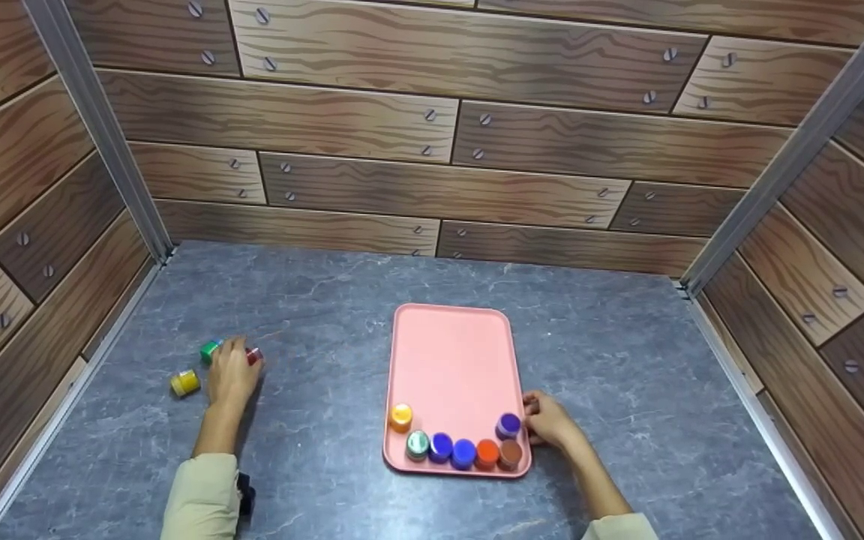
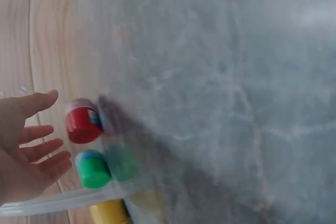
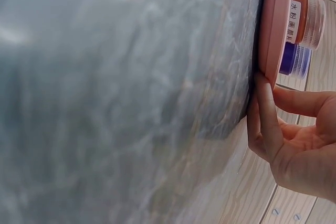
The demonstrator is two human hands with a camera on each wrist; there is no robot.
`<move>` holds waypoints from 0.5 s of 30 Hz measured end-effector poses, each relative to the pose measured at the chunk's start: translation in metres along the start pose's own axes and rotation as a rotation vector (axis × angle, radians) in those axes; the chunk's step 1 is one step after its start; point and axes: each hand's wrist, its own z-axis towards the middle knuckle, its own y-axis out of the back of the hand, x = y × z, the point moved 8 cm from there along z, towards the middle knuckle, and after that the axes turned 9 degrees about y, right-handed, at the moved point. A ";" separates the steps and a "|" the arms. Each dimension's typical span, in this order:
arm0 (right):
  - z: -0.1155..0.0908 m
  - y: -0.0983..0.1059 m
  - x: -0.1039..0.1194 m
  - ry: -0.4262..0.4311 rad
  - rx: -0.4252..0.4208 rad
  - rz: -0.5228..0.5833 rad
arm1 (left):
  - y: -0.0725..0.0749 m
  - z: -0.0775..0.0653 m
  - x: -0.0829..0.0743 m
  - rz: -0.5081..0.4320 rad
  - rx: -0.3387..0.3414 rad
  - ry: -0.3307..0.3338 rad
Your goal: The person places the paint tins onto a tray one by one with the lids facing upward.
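Observation:
My left hand reaches over the paint jars at the left of the table. In the left wrist view its fingers are spread, close to a red paint jar, with a gap between. A green paint jar and a yellow paint jar lie beside the red one. My right hand pinches the right edge of a pink tray, thumb and fingers meeting at the rim in the right wrist view. Several paint jars stand along the tray's near end, among them a brown one and a purple one.
The grey marbled table is walled by wood-patterned panels at the back and both sides. An orange-yellow jar stands by the tray's left rim. Metal strips run along the table's side edges.

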 end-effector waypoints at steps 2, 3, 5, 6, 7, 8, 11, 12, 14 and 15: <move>0.000 0.000 0.000 -0.004 0.000 0.005 | -0.004 0.000 0.003 0.019 0.018 -0.003; 0.000 0.000 0.000 -0.003 -0.001 0.006 | -0.005 0.001 0.004 0.027 0.024 -0.005; 0.000 -0.001 -0.001 -0.006 0.000 0.012 | -0.009 0.002 0.006 0.036 0.034 -0.004; 0.000 -0.001 -0.001 -0.010 -0.002 0.017 | -0.010 0.002 0.006 0.035 0.039 0.000; 0.000 -0.001 -0.002 -0.011 -0.003 0.022 | -0.011 0.002 0.007 0.031 0.046 0.008; 0.000 -0.001 -0.002 -0.014 -0.003 0.024 | -0.012 0.002 0.007 0.023 0.052 0.019; 0.000 -0.001 -0.002 -0.012 -0.004 0.022 | -0.013 0.003 0.006 -0.015 0.036 0.044; 0.000 0.000 -0.002 -0.013 -0.003 0.024 | -0.013 0.002 0.006 -0.027 0.027 0.048; 0.000 0.000 -0.002 -0.015 0.003 0.025 | -0.013 0.002 0.003 -0.047 0.007 0.051; 0.000 0.000 -0.002 -0.015 0.005 0.024 | -0.013 0.002 0.002 -0.051 -0.004 0.047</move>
